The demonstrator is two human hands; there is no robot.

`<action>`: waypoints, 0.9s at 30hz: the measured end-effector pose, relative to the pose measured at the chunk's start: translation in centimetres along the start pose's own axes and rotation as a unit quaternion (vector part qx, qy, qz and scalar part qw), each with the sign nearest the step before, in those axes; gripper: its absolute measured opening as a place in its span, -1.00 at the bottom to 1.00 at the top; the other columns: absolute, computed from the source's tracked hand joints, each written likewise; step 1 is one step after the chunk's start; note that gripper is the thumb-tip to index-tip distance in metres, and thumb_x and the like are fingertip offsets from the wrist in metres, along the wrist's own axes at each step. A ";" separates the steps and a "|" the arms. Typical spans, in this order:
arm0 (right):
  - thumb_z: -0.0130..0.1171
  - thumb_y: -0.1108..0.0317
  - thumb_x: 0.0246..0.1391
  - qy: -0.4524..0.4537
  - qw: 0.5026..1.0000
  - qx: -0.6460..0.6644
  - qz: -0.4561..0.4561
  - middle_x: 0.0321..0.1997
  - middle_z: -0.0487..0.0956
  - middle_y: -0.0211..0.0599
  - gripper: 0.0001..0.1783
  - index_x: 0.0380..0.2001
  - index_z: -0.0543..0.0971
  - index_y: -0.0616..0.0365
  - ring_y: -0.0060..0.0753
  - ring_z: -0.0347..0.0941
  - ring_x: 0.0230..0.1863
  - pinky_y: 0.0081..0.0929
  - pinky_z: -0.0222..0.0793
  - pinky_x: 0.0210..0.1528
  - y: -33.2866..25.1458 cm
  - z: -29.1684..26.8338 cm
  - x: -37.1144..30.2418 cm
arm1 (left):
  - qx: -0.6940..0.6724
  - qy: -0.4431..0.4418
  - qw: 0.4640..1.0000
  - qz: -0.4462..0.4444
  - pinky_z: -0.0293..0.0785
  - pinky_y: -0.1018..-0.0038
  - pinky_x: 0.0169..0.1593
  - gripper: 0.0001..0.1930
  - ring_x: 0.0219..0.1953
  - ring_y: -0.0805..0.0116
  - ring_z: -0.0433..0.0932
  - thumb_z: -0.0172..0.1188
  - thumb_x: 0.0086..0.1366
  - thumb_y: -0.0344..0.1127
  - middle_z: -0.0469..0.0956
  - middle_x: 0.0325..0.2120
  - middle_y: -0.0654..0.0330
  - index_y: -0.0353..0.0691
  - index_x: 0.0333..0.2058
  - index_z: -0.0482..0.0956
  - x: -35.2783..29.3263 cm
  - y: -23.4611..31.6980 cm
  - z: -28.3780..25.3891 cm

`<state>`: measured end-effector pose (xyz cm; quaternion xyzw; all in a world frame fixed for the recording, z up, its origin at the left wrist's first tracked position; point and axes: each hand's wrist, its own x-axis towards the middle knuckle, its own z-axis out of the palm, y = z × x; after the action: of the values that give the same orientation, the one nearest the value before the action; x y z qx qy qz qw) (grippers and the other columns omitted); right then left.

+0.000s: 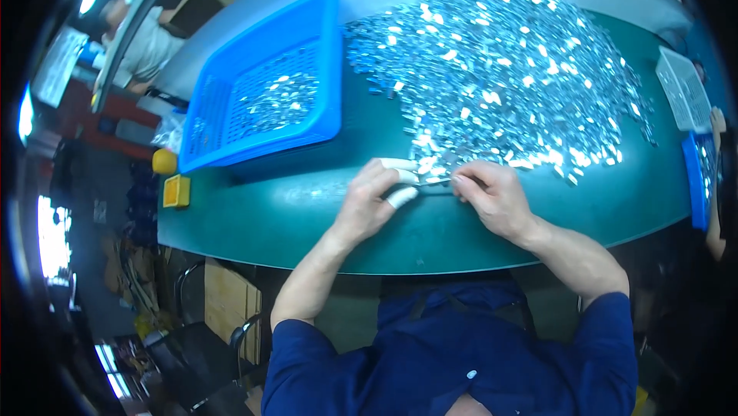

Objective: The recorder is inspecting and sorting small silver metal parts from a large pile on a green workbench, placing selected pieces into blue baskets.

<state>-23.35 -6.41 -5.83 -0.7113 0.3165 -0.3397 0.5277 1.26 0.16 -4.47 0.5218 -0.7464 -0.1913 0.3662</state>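
My left hand [367,199], with white finger covers on several fingers, is closed in a pinch near the table's front. Facing it, my right hand [496,197] pinches with bare fingers. A thin, shiny metal piece [437,181] spans the small gap between the fingertips, one end at each hand; its exact kind is too small to make out. Just beyond my fingers spreads a wide heap of small flat silvery metal pieces [507,85]. A blue plastic basket [269,139] stands to the left, with a smaller pile of like pieces [280,101] inside it.
The green tabletop [330,235] has a curved front edge. At its left corner stand a small yellow box [176,191] and a round yellow object [164,161]. On the right are a white basket [683,89] and a blue tray [696,181] beside another person's arm [715,208].
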 end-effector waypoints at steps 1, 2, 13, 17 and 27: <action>0.19 0.38 0.32 0.004 1.000 -0.008 0.003 -0.45 0.64 -0.35 -0.82 -0.29 0.67 0.29 -0.56 0.54 -0.44 -0.53 0.44 -0.38 -0.2 0.0 -0.1 | -0.001 -0.002 1.000 0.015 0.53 0.26 0.02 -0.77 -0.05 0.08 0.61 0.45 0.16 -0.43 0.69 -0.09 0.14 -0.20 -0.18 0.70 -0.1 -0.1 0.0; 0.19 0.38 0.32 0.011 1.000 -0.018 0.007 -0.45 0.64 -0.35 -0.81 -0.30 0.67 0.29 -0.56 0.54 -0.45 -0.54 0.44 -0.39 -0.2 0.0 -0.2 | -0.010 -0.003 1.000 0.020 0.55 0.26 0.01 -0.78 -0.06 0.09 0.61 0.45 0.17 -0.41 0.70 -0.10 0.14 -0.22 -0.19 0.69 0.1 0.1 0.1; 0.18 0.22 0.36 -0.086 0.995 -0.040 0.036 -0.58 0.61 -0.26 -0.66 -0.45 0.68 0.18 -0.37 0.54 -0.55 -0.36 0.40 -0.45 -0.1 0.8 -0.9 | -0.027 -0.017 0.999 0.013 0.57 0.26 -0.03 -0.79 -0.09 0.14 0.64 0.45 0.16 -0.48 0.71 -0.14 0.14 -0.23 -0.20 0.69 -0.9 0.5 1.0; 0.17 0.33 0.36 -0.001 1.000 -0.009 -0.030 -0.50 0.64 -0.26 -0.73 -0.39 0.68 0.27 -0.46 0.56 -0.50 -0.46 0.45 -0.43 -0.1 0.4 -0.9 | 0.039 0.038 0.995 0.078 0.57 0.24 -0.08 -0.78 -0.15 0.07 0.63 0.46 0.15 -0.44 0.68 -0.22 0.11 -0.21 -0.23 0.66 0.3 1.4 -1.1; 0.14 0.35 0.40 0.049 0.994 0.101 0.003 -0.41 0.65 -0.30 -0.74 -0.28 0.68 0.32 -0.57 0.54 -0.43 -0.56 0.48 -0.37 -1.2 -0.8 -0.5 | 0.317 0.204 0.923 0.075 0.52 0.20 0.11 -0.68 -0.02 0.01 0.61 0.44 0.13 -0.50 0.66 -0.06 0.05 -0.25 -0.11 0.69 3.4 2.5 -8.5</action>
<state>-24.16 -6.09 -4.59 -0.6356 0.3085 -0.4029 0.5819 5.34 -1.14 3.97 0.5809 -0.7140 0.1941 0.3393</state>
